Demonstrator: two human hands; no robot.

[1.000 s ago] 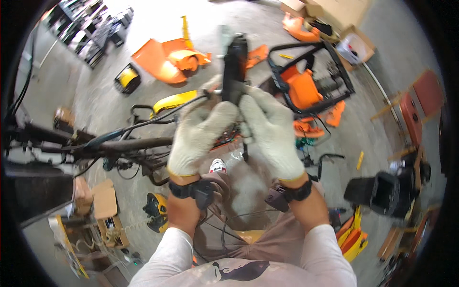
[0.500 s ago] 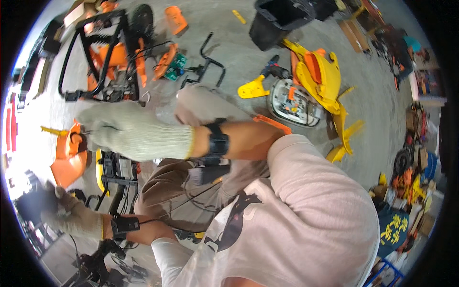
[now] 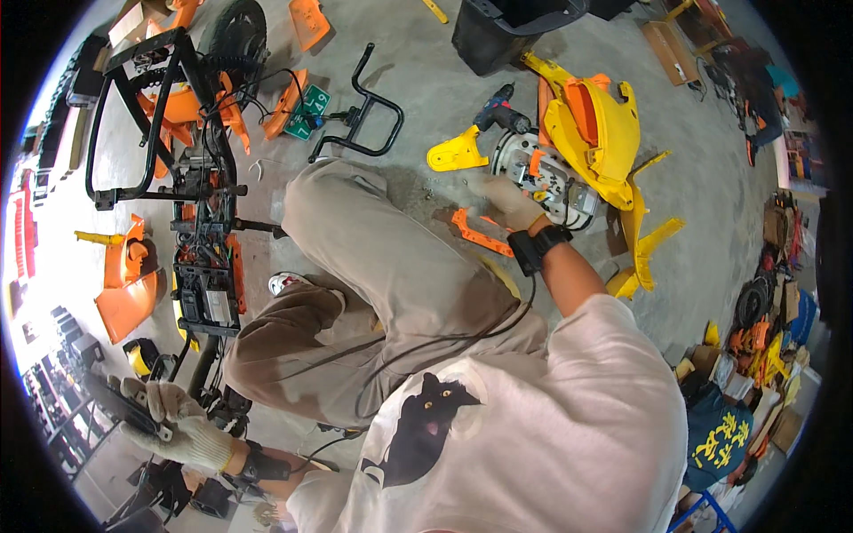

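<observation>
Low on the left, my gloved left hand (image 3: 182, 433) is closed round a dark flat plate-like part (image 3: 129, 404); the part's exact kind does not show. My right hand (image 3: 508, 202), also gloved, reaches to the near edge of a round grey-white tray (image 3: 555, 191) that holds small parts and tools. Its fingers are smeared by motion, so any grip is hidden. Beside it on the floor lies an orange plastic strip (image 3: 480, 235). A cordless drill (image 3: 502, 114) rests by the tray, next to a yellow plastic piece (image 3: 458, 151).
A stripped black two-wheeler frame (image 3: 206, 271) stretches along my left, with a wheel (image 3: 238, 40) at its far end. Yellow body panels (image 3: 604, 133) lie beyond the tray. A black bin (image 3: 484, 44), a bent black tube rack (image 3: 391, 129) and orange panels (image 3: 129, 298) are around.
My right hand has swung from over the frame at the left across to the tray at the right. My left hand has dropped lower, still with a dark part.
</observation>
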